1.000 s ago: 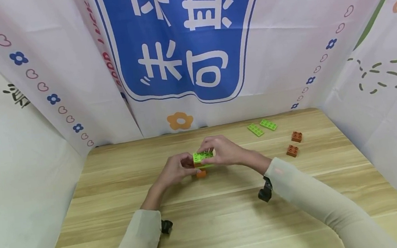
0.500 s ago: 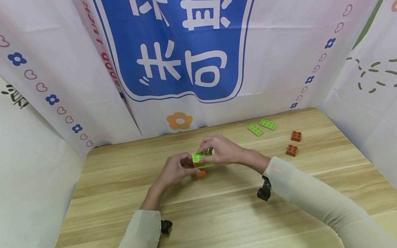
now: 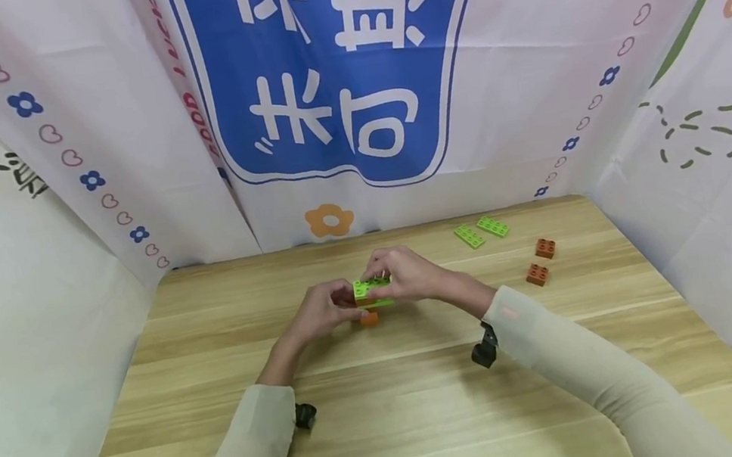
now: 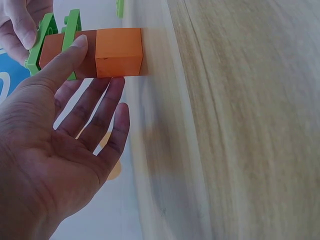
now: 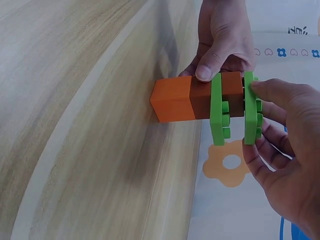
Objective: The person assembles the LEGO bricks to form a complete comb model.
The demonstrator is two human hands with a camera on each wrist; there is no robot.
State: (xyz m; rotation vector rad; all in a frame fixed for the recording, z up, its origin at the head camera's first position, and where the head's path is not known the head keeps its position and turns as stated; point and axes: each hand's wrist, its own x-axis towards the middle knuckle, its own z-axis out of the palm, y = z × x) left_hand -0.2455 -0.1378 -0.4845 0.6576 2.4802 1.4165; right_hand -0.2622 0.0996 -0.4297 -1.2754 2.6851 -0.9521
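Note:
Near the middle of the table stands an upright stack of toy building bricks. Its base is an orange block point(image 5: 172, 100) resting on the wood. Above it come a brown brick point(image 5: 200, 97), a green plate point(image 5: 216, 110), another brown brick point(image 5: 231, 95) and a top green plate point(image 5: 250, 115). Both plates overhang the bricks on one side. My left hand point(image 3: 318, 313) grips the stack from the left, thumb on the lower brown brick. From the right, my right hand point(image 3: 413, 276) pinches the top plate between thumb and fingers. Whether that plate is fully seated, I cannot tell.
Two loose green plates point(image 3: 469, 235) lie at the back right of the wooden table point(image 3: 389, 416). Two brown bricks point(image 3: 538, 274) are farther right and nearer. A printed cloth wall point(image 3: 201, 226) rises along the table's back edge, with more cloth on both sides.

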